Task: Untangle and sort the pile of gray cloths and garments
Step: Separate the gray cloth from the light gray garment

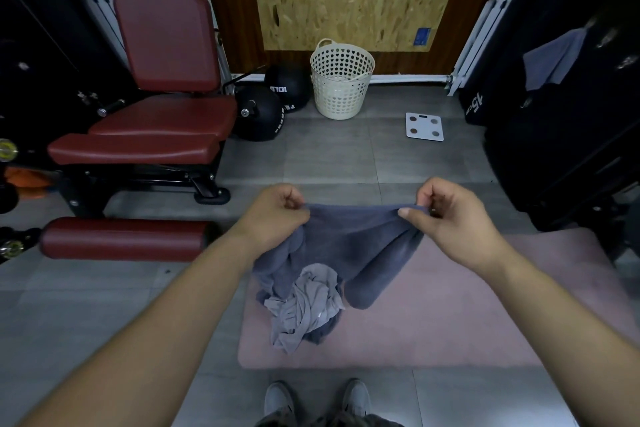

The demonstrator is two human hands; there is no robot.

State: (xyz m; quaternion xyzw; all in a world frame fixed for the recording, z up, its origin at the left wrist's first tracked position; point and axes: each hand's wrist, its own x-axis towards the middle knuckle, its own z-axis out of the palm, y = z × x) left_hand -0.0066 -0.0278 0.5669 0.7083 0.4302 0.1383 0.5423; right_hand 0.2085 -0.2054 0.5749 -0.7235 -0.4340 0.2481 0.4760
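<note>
I have the dark gray towel (353,239) stretched between my hands, its top edge running left to right in front of me, and the rest hanging down toward the pink mat (450,315). My left hand (277,215) pinches one end of that edge with curled fingers; my right hand (450,218) pinches the other end between thumb and fingertips. Below the grip, nearer my feet, the towel's lower folds seem wrapped around a lighter gray garment (308,302), which lies bunched on the mat. The tangle sits lower and slightly left, so my left hand is nearer to it. I judge the next move is lifting the towel clear of that garment. Far off stands a white basket (341,83).
</note>
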